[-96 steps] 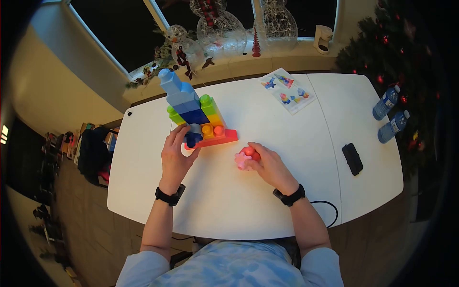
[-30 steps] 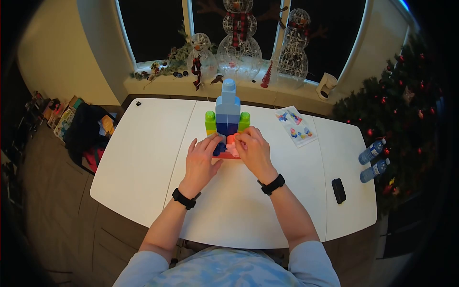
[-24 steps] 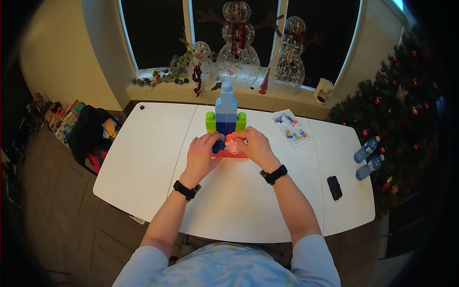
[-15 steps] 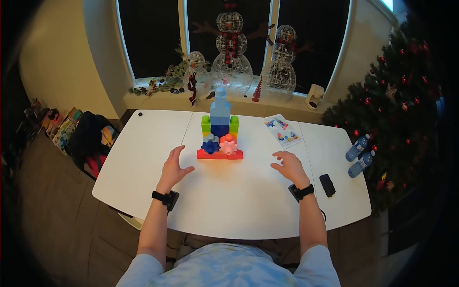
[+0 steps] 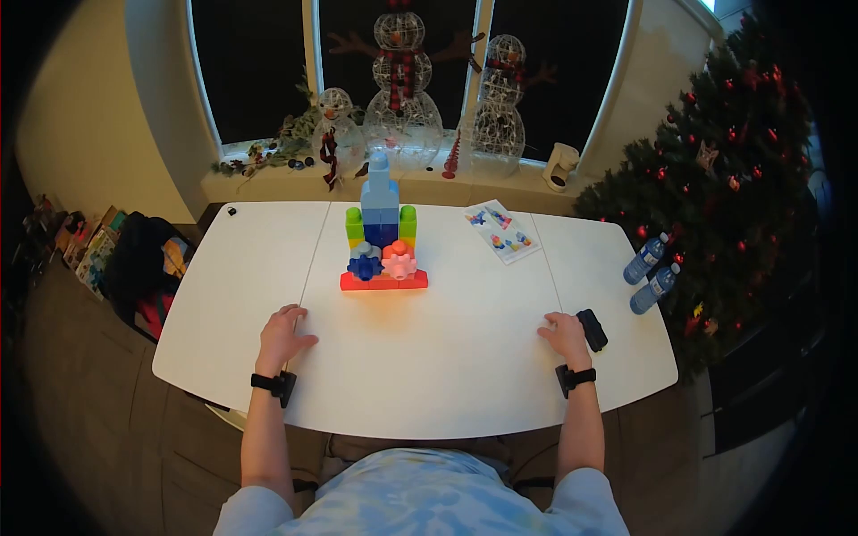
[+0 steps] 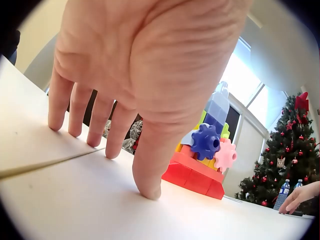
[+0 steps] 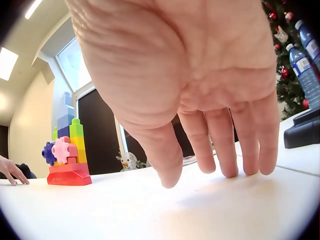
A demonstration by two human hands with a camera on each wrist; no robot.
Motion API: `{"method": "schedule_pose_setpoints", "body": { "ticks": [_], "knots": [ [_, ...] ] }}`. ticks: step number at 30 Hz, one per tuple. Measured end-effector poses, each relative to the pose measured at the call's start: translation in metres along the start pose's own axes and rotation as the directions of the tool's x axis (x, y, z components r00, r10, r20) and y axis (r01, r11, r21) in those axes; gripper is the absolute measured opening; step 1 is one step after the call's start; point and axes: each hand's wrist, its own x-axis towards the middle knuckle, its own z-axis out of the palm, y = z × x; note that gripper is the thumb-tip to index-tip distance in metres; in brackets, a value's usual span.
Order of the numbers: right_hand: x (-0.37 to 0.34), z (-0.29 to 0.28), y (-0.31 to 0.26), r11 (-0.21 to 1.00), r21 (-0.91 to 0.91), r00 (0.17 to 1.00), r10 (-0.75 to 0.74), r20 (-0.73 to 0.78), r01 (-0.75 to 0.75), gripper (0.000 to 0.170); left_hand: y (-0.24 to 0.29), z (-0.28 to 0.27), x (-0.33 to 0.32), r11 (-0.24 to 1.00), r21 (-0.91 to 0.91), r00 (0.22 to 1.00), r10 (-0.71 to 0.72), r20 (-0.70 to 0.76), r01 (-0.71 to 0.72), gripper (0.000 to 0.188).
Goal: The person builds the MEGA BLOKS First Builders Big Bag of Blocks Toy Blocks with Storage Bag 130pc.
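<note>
A tower of toy building blocks stands upright on the table (image 5: 465, 375), back left of its middle. Its red base (image 5: 384, 281) carries yellow and green blocks at the sides and a stepped blue column (image 5: 380, 189) between them. On its front sit a dark blue gear (image 5: 365, 264) and a pink gear (image 5: 399, 262), side by side. My left hand (image 5: 284, 338) is front left of the tower, fingertips down at the tabletop and nothing in it. Far to the right, my right hand (image 5: 567, 338) also holds nothing, its fingers (image 7: 220, 142) pointing down at the table beside a black case (image 5: 592, 330).
A sheet with pictures of block models (image 5: 502, 231) lies at the back right. Two water bottles (image 5: 655, 288) stand along the right edge, near a decorated tree (image 5: 715, 170). Wire snowmen (image 5: 402, 89) line the sill behind the table.
Both hands worked at the gears on the tower's front, then let go and drew back and apart to either side. The pink gear, earlier in my right hand, is now on the tower.
</note>
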Motion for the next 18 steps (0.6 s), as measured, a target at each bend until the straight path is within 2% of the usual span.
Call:
{"method": "schedule_pose_setpoints", "body": {
  "ticks": [2,3,5,8,9,12,13,14,16,17,18],
  "knots": [
    [-0.001,0.009,-0.001,0.997,-0.052,0.995,-0.056,-0.086,0.051,0.038,0.003,0.001,-0.003,1.000,-0.007,1.000,-0.019,-0.019,0.019,0.061],
    [-0.002,0.009,-0.005,0.997,-0.057,0.995,-0.050,-0.085,0.045,0.038,0.004,0.001,-0.003,1.000,-0.011,1.000,-0.017,-0.012,0.016,0.061],
    [-0.003,0.011,-0.019,0.978,-0.210,0.999,-0.021,-0.038,0.013,0.030,0.003,0.002,-0.004,0.999,-0.016,0.999,-0.031,-0.023,0.031,0.059],
    [0.000,0.028,-0.020,0.952,-0.304,0.999,-0.033,-0.035,0.020,0.032,-0.001,0.005,-0.006,1.000,-0.023,0.999,-0.014,-0.036,0.013,0.059],
    [-0.001,0.041,-0.020,0.933,-0.359,0.993,-0.049,-0.105,0.008,0.027,-0.006,0.009,-0.005,1.000,-0.025,0.999,0.004,-0.047,-0.006,0.060],
    [-0.004,0.046,-0.021,0.931,-0.365,0.989,-0.056,-0.134,0.004,0.024,-0.004,0.010,-0.006,0.999,-0.042,0.998,-0.031,-0.046,0.029,0.061],
    [-0.007,0.032,-0.031,0.925,-0.379,0.999,0.001,-0.041,-0.017,0.033,-0.002,0.008,-0.006,0.999,-0.043,0.999,-0.032,-0.034,0.030,0.062],
    [-0.009,0.019,-0.029,0.922,-0.385,0.999,0.019,-0.046,-0.035,0.033,-0.003,0.008,-0.005,0.999,-0.048,1.000,-0.017,-0.022,0.016,0.062],
    [-0.009,-0.005,-0.022,0.998,-0.059,0.999,0.017,0.038,-0.014,0.046,-0.003,0.008,-0.003,1.000,-0.021,0.999,-0.008,-0.032,0.008,0.063],
    [-0.009,-0.018,-0.019,0.994,0.024,0.995,0.103,-0.011,-0.103,0.057,-0.001,0.006,-0.004,0.999,-0.033,0.999,-0.014,-0.030,0.013,0.062],
    [-0.006,-0.025,-0.007,0.993,0.025,0.994,0.113,-0.014,-0.112,0.057,0.000,0.007,-0.004,0.999,-0.032,1.000,-0.005,-0.024,0.004,0.062]
  ]
}}
